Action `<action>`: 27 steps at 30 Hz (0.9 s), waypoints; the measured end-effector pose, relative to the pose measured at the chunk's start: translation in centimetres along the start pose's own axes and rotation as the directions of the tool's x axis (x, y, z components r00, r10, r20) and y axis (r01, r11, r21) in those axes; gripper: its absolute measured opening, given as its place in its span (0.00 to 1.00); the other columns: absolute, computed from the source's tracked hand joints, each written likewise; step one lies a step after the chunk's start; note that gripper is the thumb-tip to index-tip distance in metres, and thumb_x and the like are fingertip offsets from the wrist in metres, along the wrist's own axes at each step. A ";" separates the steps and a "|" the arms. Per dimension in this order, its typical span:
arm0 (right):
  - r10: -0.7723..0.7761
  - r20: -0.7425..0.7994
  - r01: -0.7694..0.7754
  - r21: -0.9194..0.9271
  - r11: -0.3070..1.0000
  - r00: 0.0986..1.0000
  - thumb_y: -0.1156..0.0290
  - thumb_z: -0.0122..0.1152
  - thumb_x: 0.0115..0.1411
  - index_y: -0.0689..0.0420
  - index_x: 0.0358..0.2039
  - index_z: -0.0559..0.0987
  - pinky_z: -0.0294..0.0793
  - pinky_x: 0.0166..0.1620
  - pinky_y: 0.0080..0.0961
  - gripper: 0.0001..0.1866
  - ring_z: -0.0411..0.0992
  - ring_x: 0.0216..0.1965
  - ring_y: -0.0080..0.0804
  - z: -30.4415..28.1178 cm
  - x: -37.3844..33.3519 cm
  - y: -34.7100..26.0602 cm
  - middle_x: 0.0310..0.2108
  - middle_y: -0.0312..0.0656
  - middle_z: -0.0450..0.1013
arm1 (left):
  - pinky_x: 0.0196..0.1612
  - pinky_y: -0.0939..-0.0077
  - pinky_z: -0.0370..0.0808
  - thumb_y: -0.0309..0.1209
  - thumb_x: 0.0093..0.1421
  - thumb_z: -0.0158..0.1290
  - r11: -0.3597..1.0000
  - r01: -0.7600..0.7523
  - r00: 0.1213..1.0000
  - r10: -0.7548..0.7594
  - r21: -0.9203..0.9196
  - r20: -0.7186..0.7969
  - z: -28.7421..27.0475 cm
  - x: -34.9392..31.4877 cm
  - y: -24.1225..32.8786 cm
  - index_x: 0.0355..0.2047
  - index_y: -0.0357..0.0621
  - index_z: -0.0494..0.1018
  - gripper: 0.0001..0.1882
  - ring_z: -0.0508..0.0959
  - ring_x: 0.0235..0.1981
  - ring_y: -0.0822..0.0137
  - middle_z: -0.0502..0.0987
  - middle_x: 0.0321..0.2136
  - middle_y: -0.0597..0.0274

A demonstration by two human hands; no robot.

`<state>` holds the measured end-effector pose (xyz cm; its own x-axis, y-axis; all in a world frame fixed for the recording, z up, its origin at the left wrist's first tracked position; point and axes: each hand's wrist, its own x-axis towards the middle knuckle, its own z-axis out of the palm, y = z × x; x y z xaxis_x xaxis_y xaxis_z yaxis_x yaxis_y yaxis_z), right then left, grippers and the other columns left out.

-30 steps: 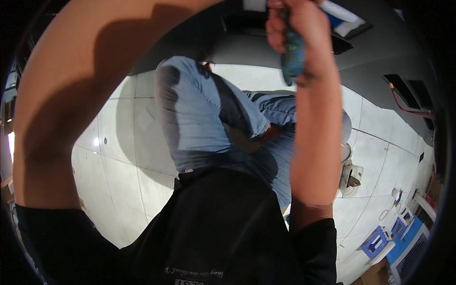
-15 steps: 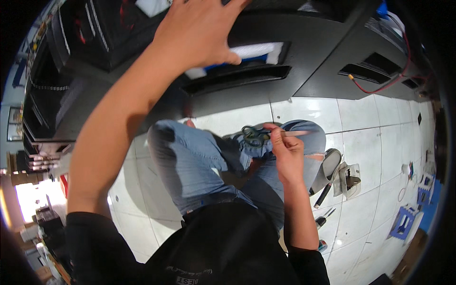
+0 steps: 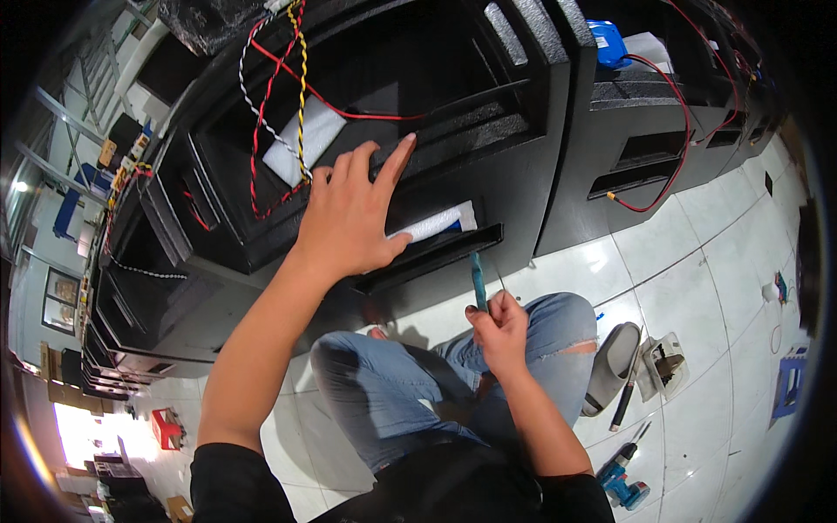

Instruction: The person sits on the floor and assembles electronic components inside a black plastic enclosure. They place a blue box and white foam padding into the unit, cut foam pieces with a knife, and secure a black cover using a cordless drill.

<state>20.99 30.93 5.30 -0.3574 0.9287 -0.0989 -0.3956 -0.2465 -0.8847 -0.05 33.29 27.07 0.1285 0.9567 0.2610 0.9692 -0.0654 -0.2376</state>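
Observation:
My left hand (image 3: 353, 209) rests flat with fingers spread on the front edge of a large black box (image 3: 471, 131), a speaker-type cabinet with an open cavity. Red, black-white and yellow twisted wires (image 3: 279, 105) hang inside the cavity beside a white foam piece (image 3: 301, 139). My right hand (image 3: 499, 329) is closed around a slim teal-handled tool (image 3: 478, 281) that points up toward a slot in the box front, where another white foam strip (image 3: 436, 224) sits. My knees in blue jeans (image 3: 375, 383) are below.
A second black cabinet (image 3: 645, 113) with red wires stands to the right. On the white tiled floor at the right lie a grey slipper (image 3: 610, 366), a screwdriver (image 3: 626, 397), a small open carton (image 3: 664, 364) and a blue cordless drill (image 3: 621, 484). More black cabinets line the left.
My view has swung toward the cabinet. My left hand came down onto the box edge. My right hand has risen from my lap with the teal tool toward the slot.

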 end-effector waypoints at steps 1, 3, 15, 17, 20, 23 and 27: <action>0.020 0.027 -0.022 0.062 0.998 0.999 0.69 0.61 0.68 0.57 0.39 0.68 0.62 0.18 0.17 0.10 0.67 0.16 0.20 1.0 -0.5 -1.2 0.21 0.37 0.72 | 0.60 0.51 0.67 0.45 0.42 0.73 1.000 -0.003 1.000 0.003 -0.001 0.027 -0.4 0.2 0.0 0.76 0.60 0.50 0.63 0.68 0.61 0.44 0.66 0.61 0.44; 0.161 0.142 -0.170 0.058 0.984 0.977 0.65 0.56 0.73 0.55 0.41 0.68 0.62 0.18 0.18 0.09 0.65 0.15 0.18 1.6 -0.8 -2.7 0.20 0.34 0.70 | 0.60 0.51 0.69 0.46 0.41 0.74 1.000 -0.026 0.996 0.027 -0.017 0.086 -1.0 0.5 -0.4 0.76 0.60 0.49 0.64 0.69 0.61 0.43 0.65 0.61 0.44; 0.334 0.337 -0.257 -0.253 0.933 0.880 0.59 0.49 0.76 0.60 0.36 0.69 0.67 0.16 0.26 0.17 0.70 0.15 0.25 4.5 2.4 -6.2 0.18 0.36 0.67 | 0.59 0.52 0.69 0.45 0.38 0.69 0.996 -0.036 0.998 0.040 -0.076 0.048 -1.0 1.2 -0.6 0.74 0.59 0.55 0.61 0.71 0.57 0.42 0.68 0.59 0.46; 0.205 0.313 -0.072 -0.387 0.919 0.927 0.58 0.50 0.75 0.64 0.35 0.72 0.70 0.24 0.36 0.19 0.74 0.20 0.41 4.3 2.8 -6.0 0.20 0.48 0.72 | 0.59 0.52 0.69 0.50 0.37 0.71 0.997 -0.047 0.998 0.049 -0.056 0.040 -1.0 1.2 -0.7 0.74 0.60 0.56 0.63 0.72 0.57 0.42 0.68 0.59 0.48; 0.132 0.292 0.018 -0.459 0.888 0.947 0.57 0.52 0.73 0.66 0.35 0.75 0.71 0.31 0.43 0.21 0.76 0.26 0.55 4.3 3.2 -6.3 0.22 0.57 0.74 | 0.59 0.53 0.69 0.59 0.33 0.72 0.999 -0.042 0.999 0.043 -0.027 0.027 -0.9 1.1 -0.6 0.75 0.61 0.55 0.67 0.72 0.57 0.43 0.69 0.59 0.49; 0.116 0.299 0.028 -0.437 0.899 0.947 0.56 0.53 0.74 0.62 0.34 0.75 0.64 0.27 0.29 0.20 0.66 0.22 0.30 4.3 3.6 -6.4 0.19 0.40 0.68 | 0.59 0.54 0.68 0.65 0.32 0.70 0.999 -0.025 0.999 0.026 -0.023 0.043 -0.7 1.2 -0.6 0.74 0.61 0.57 0.68 0.72 0.57 0.45 0.69 0.58 0.50; 0.153 0.316 -0.007 -0.418 0.908 0.937 0.56 0.57 0.73 0.60 0.33 0.74 0.62 0.24 0.22 0.19 0.63 0.21 0.16 3.8 4.0 -6.6 0.18 0.31 0.66 | 0.57 0.54 0.69 0.65 0.40 0.67 0.999 -0.033 0.999 0.033 -0.007 0.022 -0.3 1.3 -0.7 0.73 0.60 0.59 0.61 0.73 0.55 0.46 0.70 0.56 0.50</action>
<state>18.99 35.19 12.51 -0.6622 0.7446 -0.0839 -0.0029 -0.1146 -0.9934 -0.47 34.51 27.90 0.1556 0.9601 0.2323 0.9660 -0.0987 -0.2391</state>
